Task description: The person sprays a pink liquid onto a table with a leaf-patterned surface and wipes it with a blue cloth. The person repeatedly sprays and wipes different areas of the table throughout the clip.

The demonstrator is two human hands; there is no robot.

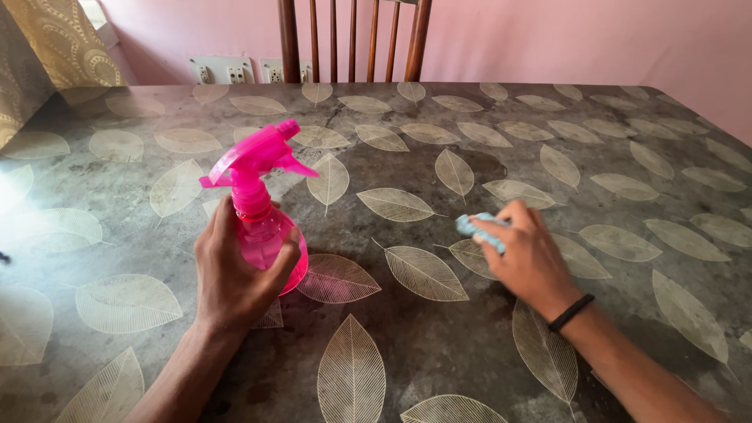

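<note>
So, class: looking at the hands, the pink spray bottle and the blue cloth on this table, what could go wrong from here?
The left hand grips the pink spray bottle around its body, standing on the table; a nudge might tip it. Its nozzle points towards the right hand, so a spray could wet that hand. The blue cloth is small and bunched, so it might slip out.

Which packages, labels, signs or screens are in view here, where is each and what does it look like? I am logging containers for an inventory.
Spray bottle: left of centre on the table, held by the left hand; round translucent pink body, pink trigger head, no label visible.
No signs or screens.
</note>
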